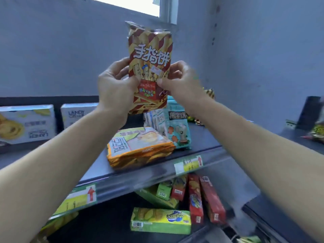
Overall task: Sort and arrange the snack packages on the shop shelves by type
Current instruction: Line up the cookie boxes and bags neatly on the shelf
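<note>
Lower shelf nearest: green box (160, 220) lying flat, red boxes (195, 199) standing and leaning beside it, more green cartons behind, all jumbled. Above them is the shelf edge with its yellow price tags (188, 163). On the top shelf (206, 139), near the front, a stack of orange packs (140, 146) lies flat. Just behind it a row of teal bear-biscuit bags (178, 128) stands upright. Over these, clear of the shelf, both hands hold one striped biscuit-stick bag (149, 55) upright, print facing the camera. The left hand (115, 88) has fingers curled behind the bag's lower left edge and thumb on the front. The right hand (180, 79) pinches the lower right edge, thumb in front. Behind the right wrist are some yellow-black packets (209, 92), too blurred to type. Far left, two white cookie boxes (26, 123) stand against the back wall; window (126, 4) above. Step in hand: probably checking this bag's type before shelving it. No matching striped bags show on the top shelf, so the next move calls for picking a bare spot, likely between the white boxes and the orange stack. It should go down upright, face out, without knocking over the teal row. The bag is soft and may slump if it stands alone.
</note>
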`<state>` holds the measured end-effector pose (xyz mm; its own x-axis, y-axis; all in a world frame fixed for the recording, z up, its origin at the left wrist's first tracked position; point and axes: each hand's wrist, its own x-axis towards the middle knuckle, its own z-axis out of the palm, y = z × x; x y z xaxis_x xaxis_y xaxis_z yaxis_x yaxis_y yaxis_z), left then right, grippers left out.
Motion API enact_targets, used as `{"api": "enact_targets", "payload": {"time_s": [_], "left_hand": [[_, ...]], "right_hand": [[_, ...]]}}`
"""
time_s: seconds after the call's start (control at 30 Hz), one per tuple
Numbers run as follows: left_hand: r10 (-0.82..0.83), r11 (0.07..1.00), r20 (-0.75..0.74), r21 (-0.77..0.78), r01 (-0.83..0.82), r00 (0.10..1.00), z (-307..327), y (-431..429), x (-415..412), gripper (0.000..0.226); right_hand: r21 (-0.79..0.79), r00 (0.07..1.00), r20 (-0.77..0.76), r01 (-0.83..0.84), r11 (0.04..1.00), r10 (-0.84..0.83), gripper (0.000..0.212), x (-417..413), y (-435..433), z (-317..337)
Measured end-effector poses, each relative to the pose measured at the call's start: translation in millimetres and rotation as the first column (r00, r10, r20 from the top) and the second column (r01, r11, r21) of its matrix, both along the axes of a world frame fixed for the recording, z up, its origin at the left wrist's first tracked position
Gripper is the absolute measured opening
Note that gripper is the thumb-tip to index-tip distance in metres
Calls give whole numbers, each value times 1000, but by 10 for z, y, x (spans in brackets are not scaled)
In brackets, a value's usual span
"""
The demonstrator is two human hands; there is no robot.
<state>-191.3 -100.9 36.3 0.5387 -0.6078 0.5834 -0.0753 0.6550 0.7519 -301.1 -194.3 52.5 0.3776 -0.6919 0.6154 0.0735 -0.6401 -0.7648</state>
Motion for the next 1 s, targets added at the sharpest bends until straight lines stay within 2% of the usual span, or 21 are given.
{"api": "enact_targets", "payload": {"time_s": [0.13, 0.33, 0.47, 0.57, 0.67, 0.73, 0.77, 0.83, 0.9, 0.93, 1.0], "left_hand": [[-178, 984, -31, 9, 178, 984, -4, -293, -384, 32], [-238, 966, 2, 100, 237, 971, 58, -736, -821, 34], [-297, 943, -34, 149, 299, 954, 68, -1074, -1054, 32], [-320, 917, -36, 240, 319, 947, 44, -1350, -1222, 35], [-304, 903, -43, 307, 302, 952, 15, -1635, -1370, 35], [-259, 911, -53, 318, 262, 964, -3, -1806, -1457, 32], [-235, 917, -61, 318, 242, 970, -10, -1881, -1496, 32], [-196, 928, -88, 304, 214, 977, -22, -2003, -1566, 32], [-156, 940, -95, 291, 177, 983, -25, -2088, -1613, 32], [-135, 945, -91, 288, 156, 987, -24, -2122, -1628, 32], [-98, 953, -80, 281, 117, 992, -25, -2178, -1642, 30]], "right_hand": [[-39, 990, 9, 138, 990, -138, 25, -548, -165, 7], [-73, 970, -32, 236, 969, -239, 25, -1170, -470, 66], [1, 977, -30, 213, 977, -213, 23, -1455, -801, 19], [50, 984, -40, 175, 983, -173, 19, -1654, -1118, -38], [78, 990, -61, 130, 988, -125, 17, -1833, -1479, -65], [153, 996, -61, 67, 986, -58, 13, -1931, -1729, -56], [206, 996, -65, 69, 976, -57, 19, -1976, -1857, -60], [271, 970, -187, 205, 941, -157, 36, -2074, -2131, -118], [241, 856, -458, 380, 893, -240, 46, -2155, -2375, -243], [257, 800, -564, 407, 876, -206, 47, -2178, -2469, -317], [348, 756, -650, 384, 855, -75, 46, -2172, -2560, -447]]}}
